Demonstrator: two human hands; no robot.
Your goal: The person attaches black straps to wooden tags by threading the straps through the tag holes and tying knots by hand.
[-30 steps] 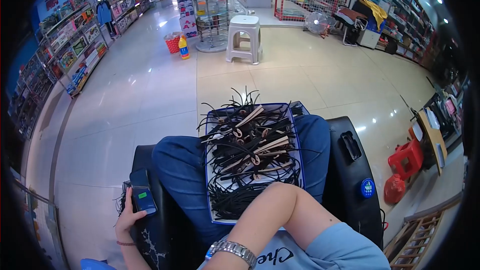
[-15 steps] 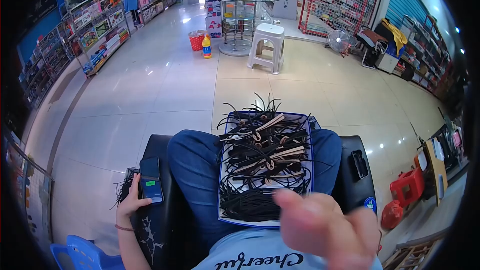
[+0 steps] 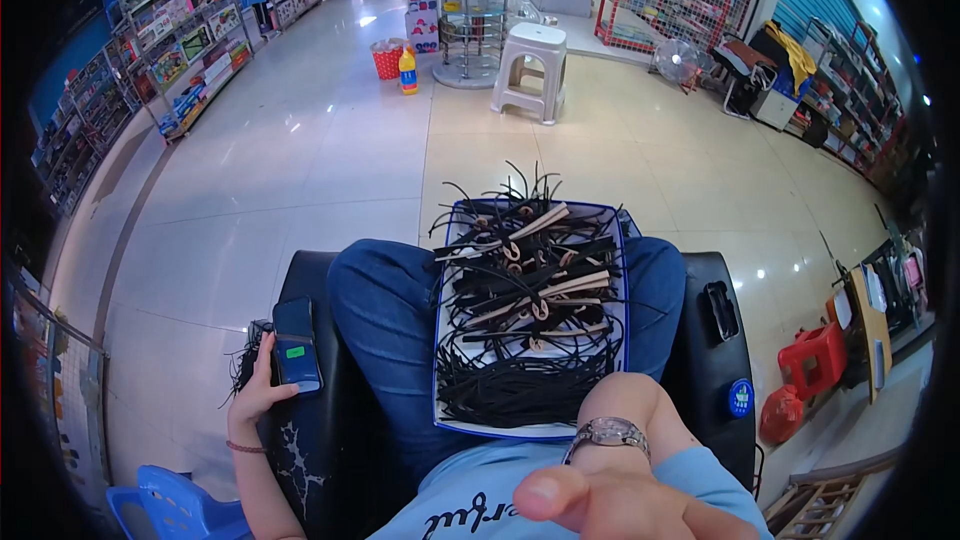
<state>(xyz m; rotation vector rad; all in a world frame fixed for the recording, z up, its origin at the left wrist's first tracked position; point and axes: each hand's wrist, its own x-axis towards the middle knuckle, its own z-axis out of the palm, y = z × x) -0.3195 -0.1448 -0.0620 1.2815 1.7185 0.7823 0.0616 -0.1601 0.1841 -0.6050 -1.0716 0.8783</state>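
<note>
Touching a mobile phone, the left hand spreads thumb from fingers; right hand (foreshortened): finger state indeterminable.

On the lap, tray with straps inside. At the left armrest, phone, left hand against it. On the right armrest, holder beyond disc. Ahead, stool; left of it, bottle, then bin.

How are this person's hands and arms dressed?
The left hand, ungloved, has a thin reddish-brown bracelet at its wrist. The right hand, also ungloved, has a silver-toned metal link watch at the wrist. A light-blue short sleeve shows on that side.
</note>
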